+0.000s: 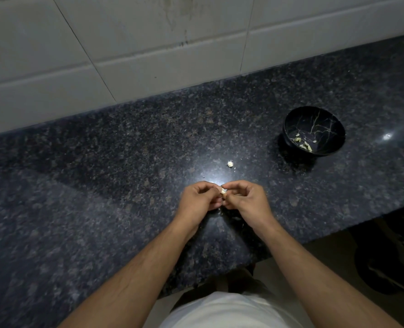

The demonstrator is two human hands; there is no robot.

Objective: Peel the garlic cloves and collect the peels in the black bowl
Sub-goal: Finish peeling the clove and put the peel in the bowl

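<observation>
A small pale garlic clove (223, 191) is pinched between the fingertips of my left hand (199, 197) and my right hand (244, 197), both held together just above the dark granite counter (101, 174). Most of the clove is hidden by my fingers. Another small white garlic piece (230, 164) lies on the counter just beyond my hands. The black bowl (291, 125), with pale vein lines inside, stands to the far right and holds several pale garlic peels (305, 145).
A white tiled wall (148, 43) runs along the back of the counter. The counter's front edge drops off at the right, where a dark round object (385, 261) sits on the floor below. A light reflection glares on the counter by my hands.
</observation>
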